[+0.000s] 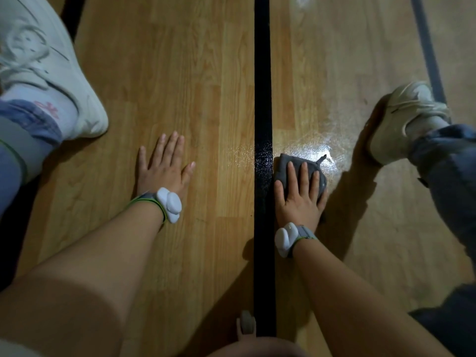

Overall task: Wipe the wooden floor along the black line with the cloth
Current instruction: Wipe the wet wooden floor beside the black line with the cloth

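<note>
Fingers (305, 176) of your right hand (298, 202) lie straight and a little apart, pressed flat on the grey cloth (283, 164) and curled round nothing. The cloth sits on the wooden floor (180, 86) just right of the black line (262, 86), with its left edge touching the line. A small loop sticks out at the cloth's far corner. Beyond it a wet patch (313, 148) shines on the floor, and the sheen crosses the line a little way to the left.

Your left hand (162, 173) rests flat on dry floor to the left of the line, fingers spread, holding nothing. You wear a white device on each wrist, left (170, 204) and right (284, 238). Farther out, one white shoe (51, 73) stands at the upper left. The other shoe (401, 122) is just right of the wet patch, touching a second dark line (427, 47).
</note>
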Motion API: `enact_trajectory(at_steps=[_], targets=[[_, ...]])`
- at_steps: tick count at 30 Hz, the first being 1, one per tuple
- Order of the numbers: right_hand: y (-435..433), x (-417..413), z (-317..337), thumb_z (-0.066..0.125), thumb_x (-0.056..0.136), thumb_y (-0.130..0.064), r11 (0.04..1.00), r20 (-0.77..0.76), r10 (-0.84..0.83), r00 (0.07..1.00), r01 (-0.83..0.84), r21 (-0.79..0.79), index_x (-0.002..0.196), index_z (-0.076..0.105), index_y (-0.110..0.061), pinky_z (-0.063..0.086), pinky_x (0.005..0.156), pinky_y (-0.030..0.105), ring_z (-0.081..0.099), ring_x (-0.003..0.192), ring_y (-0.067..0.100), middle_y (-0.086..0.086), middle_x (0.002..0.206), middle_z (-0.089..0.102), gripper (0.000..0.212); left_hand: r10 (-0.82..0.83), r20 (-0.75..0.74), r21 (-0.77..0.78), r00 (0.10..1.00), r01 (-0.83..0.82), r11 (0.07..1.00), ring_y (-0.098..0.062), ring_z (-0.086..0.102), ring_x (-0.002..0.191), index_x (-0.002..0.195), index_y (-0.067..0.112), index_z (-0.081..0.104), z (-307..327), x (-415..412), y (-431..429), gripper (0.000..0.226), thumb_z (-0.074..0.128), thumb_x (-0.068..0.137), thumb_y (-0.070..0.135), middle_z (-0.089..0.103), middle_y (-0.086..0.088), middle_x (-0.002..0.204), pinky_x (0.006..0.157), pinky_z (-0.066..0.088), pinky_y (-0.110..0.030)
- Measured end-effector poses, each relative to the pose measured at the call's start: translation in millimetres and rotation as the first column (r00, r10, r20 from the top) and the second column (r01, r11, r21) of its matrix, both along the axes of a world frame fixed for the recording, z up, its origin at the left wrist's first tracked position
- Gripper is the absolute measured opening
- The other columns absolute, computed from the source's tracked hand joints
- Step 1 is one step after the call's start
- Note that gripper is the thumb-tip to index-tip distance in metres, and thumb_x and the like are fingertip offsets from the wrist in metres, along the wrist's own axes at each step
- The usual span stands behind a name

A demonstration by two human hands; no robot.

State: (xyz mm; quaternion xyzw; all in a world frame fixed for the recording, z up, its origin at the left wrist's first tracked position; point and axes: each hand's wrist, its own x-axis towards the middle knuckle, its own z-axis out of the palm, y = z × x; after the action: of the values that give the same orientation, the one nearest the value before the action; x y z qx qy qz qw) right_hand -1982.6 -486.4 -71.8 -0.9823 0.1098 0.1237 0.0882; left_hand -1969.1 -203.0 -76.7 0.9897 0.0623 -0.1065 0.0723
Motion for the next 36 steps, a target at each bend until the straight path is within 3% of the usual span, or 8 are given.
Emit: enact_trajectory(at_steps=[9,13,17,25,30,32,36], targets=[[4,5,4,0.013,0.102,-0.054,1.000,-0.010,-0.026,1.000,0.026,0.002,0.153,-0.002,-0.048,-0.018,0.116,0.042,-0.016,0.150,0.013,-0.015,0.163,-0.012,0.053,0.001,0.006,-0.002,1.000,-0.001,1.000,-0.009,-0.017,0.147,0.152,0.025,-0.016,0,3,-1,0.066,-0.002,0.095,0.055,-0.016,0.011,0.161,0.120,-0.006,-0.050],[6,2,-3,0.013,0.102,-0.053,0.999,0.035,-0.027,0.999,0.028,-0.028,0.154,-0.002,-0.046,-0.014,0.119,0.046,-0.013,0.150,0.015,-0.014,0.164,-0.010,0.054,0.008,0.034,0.021,0.999,-0.008,1.000,-0.010,-0.015,0.148,0.154,0.024,-0.011,-4,-2,-2,0.065,0.003,0.098,0.053,-0.013,0.011,0.162,0.120,-0.005,-0.050],[23,-9,-1,0.014,0.103,-0.052,0.998,-0.019,-0.067,0.998,0.067,0.011,0.154,-0.008,-0.041,-0.012,0.119,0.051,-0.018,0.150,0.018,-0.008,0.163,-0.015,0.057,0.042,0.027,0.015,0.999,-0.042,0.999,-0.011,-0.011,0.149,0.155,0.025,-0.006,-4,-4,-7,0.063,0.011,0.101,0.052,-0.009,0.012,0.162,0.120,-0.003,-0.050],[100,-67,-6,0.016,0.101,-0.055,0.939,0.010,0.336,0.942,-0.336,0.069,0.154,-0.009,-0.039,-0.018,0.115,0.054,-0.025,0.147,0.022,-0.005,0.163,-0.017,0.060,0.104,0.108,-0.061,0.989,-0.097,0.993,-0.014,0.001,0.150,0.156,0.024,0.009,-1,-44,-14,0.060,0.020,0.102,0.046,0.006,0.008,0.163,0.120,0.003,-0.050],[81,-61,-9,0.021,0.097,-0.061,0.919,0.114,0.381,0.918,-0.389,0.060,0.155,0.015,-0.042,-0.004,0.120,0.051,-0.003,0.152,0.020,-0.009,0.164,0.008,0.061,-0.026,0.049,0.020,0.998,0.025,0.999,-0.014,-0.005,0.150,0.155,0.027,-0.004,-5,-75,-23,0.063,0.010,0.100,0.054,-0.005,0.011,0.162,0.120,0.000,-0.049],[70,-58,-8,0.022,0.096,-0.062,0.927,0.129,0.364,0.923,-0.373,0.052,0.154,0.017,-0.043,-0.001,0.120,0.051,0.002,0.152,0.019,-0.011,0.163,0.011,0.061,-0.043,0.040,0.025,0.998,0.042,0.999,-0.013,-0.008,0.150,0.154,0.029,-0.009,-4,-76,-23,0.065,0.001,0.096,0.057,-0.012,0.014,0.160,0.120,-0.002,-0.049],[32,-49,-4,0.011,0.094,-0.063,0.987,0.021,0.161,0.987,-0.161,0.015,0.151,-0.009,-0.045,-0.008,0.120,0.049,-0.016,0.150,0.016,-0.014,0.162,-0.011,0.063,-0.061,0.038,0.017,0.997,0.061,0.998,-0.013,-0.012,0.149,0.152,0.029,-0.013,-4,-74,-22,0.067,-0.005,0.093,0.058,-0.017,0.014,0.158,0.120,-0.003,-0.050]])
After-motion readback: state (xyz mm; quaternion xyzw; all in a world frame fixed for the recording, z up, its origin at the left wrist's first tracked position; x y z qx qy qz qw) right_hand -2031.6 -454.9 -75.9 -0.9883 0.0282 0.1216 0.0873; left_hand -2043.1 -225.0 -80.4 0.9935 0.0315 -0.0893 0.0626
